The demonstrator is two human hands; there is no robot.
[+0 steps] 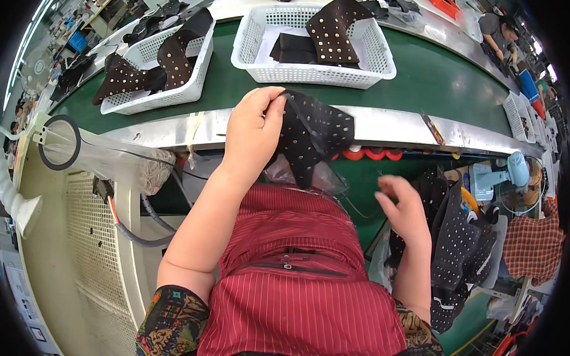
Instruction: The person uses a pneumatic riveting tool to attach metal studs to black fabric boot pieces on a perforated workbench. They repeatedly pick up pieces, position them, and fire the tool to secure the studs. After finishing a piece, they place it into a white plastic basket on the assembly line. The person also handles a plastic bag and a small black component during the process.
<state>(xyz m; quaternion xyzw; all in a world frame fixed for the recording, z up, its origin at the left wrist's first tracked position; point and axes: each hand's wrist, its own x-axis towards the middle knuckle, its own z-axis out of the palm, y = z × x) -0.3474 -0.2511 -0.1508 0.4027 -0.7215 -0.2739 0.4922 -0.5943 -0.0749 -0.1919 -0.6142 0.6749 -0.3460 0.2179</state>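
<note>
The left hand (pixel 255 130) covers the near edge of the studded black piece (pixel 314 138) it grips, so how its fingertips meet there cannot be told. That piece in turn hides part of the clear plastic bag (pixel 310 179) below it. The right hand (pixel 404 207) shows its back only; its palm and whatever its curled fingers touch stay unseen, and its forearm blocks part of the stack of studded pieces (pixel 458 247). The red striped pouch (pixel 294 272) conceals the lap. A worker (pixel 497 31) at the upper right is small and bent by the lens. The picture's dark rim cuts off the plaid cloth (pixel 534 243).
</note>
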